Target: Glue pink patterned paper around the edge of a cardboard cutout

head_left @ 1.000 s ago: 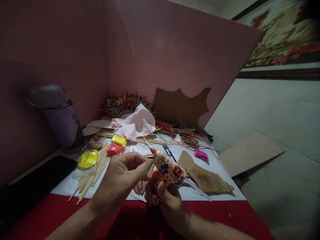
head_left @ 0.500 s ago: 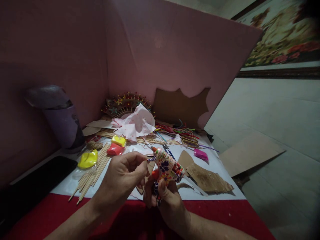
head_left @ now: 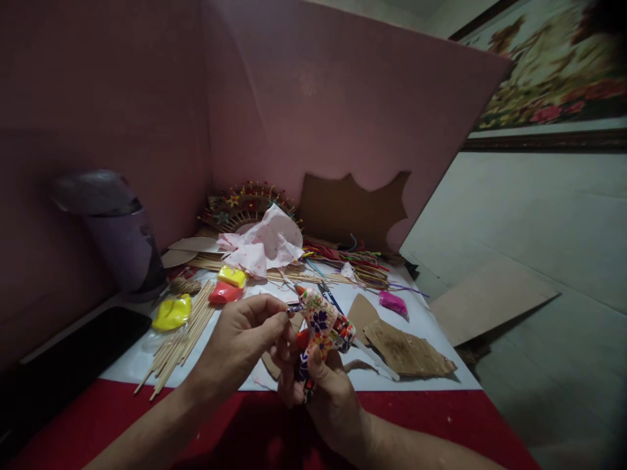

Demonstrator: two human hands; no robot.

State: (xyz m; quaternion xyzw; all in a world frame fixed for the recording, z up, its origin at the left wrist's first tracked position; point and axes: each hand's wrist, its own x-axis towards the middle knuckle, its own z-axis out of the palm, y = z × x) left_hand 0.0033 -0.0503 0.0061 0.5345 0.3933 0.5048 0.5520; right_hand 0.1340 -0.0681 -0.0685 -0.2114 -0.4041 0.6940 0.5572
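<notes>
My right hand [head_left: 333, 395] is wrapped round the handle of a hot glue gun [head_left: 321, 320] with a colourful flower print. Its orange nozzle points up and away to the left, and a red-orange trigger shows by my fingers. Close to the nozzle, my left hand [head_left: 255, 336] is closed in a pinch. A small dark bit shows at its fingertips; what it is I cannot make out. Under and behind the hands lie pieces of brown cardboard [head_left: 406, 349] on white paper [head_left: 431, 326].
Wooden sticks [head_left: 183, 343], yellow clay packs [head_left: 171, 312] and a red one [head_left: 225, 293] lie left, beside a black phone-like slab [head_left: 83, 365] and a purple cup [head_left: 125, 248]. Pink-dotted cloth [head_left: 264, 238], coloured pipe cleaners [head_left: 350, 254] and scissors [head_left: 330, 297] lie beyond; a magenta pack [head_left: 392, 303] is right.
The glue gun has shifted slightly left and turned a little in my right hand. My left hand stays pinched near the nozzle, barely moved.
</notes>
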